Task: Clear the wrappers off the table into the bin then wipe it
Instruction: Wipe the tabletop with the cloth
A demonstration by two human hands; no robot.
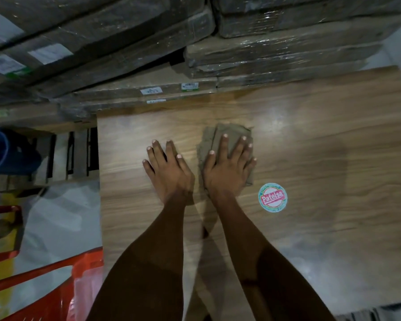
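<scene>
Reaching out from the near edge of the tabletop [310, 140], both bare forearms run side by side toward its middle. By the near left corner, off the tabletop, stands a red chair [44, 297] with a pinkish bag [86, 290] lying against it. Farther in, just right of the right wrist, a round sticker [272, 197] reading "Patelsa" lies flat on the wood, close to the cloth's near right corner but apart from it. The left hand [169, 172] lies palm down on the bare wood, its fingers [159, 154] spread wide and flat, holding nothing. Just beside it, the right hand [227, 172] presses palm down on a brown cloth [229, 133], its fingers spread wide across the folded fabric rather than curled around it. The cloth sits near the middle of the tabletop, its far end showing beyond the fingertips and its near right corner peeking out beside the wrist. The wood around the hands shows a pale sheen, brightest just beyond the cloth to the right. No wrappers show on the visible part of the tabletop. Off the left edge, level with the hands, a blue bin [0, 151] stands on the floor, partly cut by the frame. Along the far edge, stacked flat cartons [195, 66] wrapped in clear film rise in layers, some bearing white labels, and they overhang the far left corner.
</scene>
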